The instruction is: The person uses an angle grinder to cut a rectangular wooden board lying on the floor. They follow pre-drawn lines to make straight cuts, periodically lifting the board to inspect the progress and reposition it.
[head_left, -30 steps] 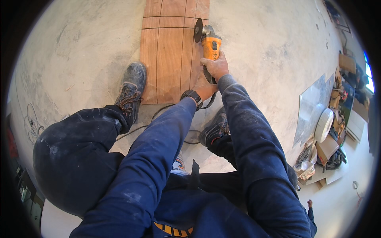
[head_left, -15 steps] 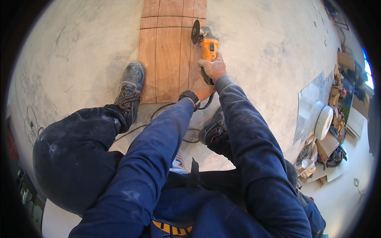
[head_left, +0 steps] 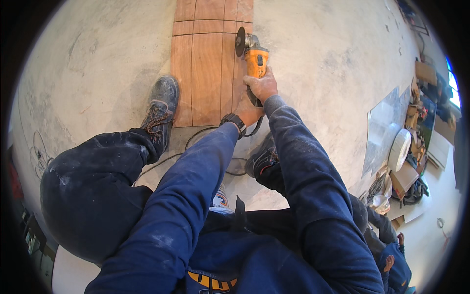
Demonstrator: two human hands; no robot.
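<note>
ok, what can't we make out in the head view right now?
All head view:
- Left hand: fingers hidden by the orange grinder and right hand.
- Brown board: far end cut off by the top edge.
- Disc: any gap to the board is too small to judge.
- Black cable: partly hidden behind the left sleeve.

The view's upper edge crops the dark-lined wooden board (head_left: pixel 206 73). Where the left hand (head_left: pixel 249 110) grips the angle grinder (head_left: pixel 256 62), its fingers are mostly hidden, seemingly behind the tool.
</note>
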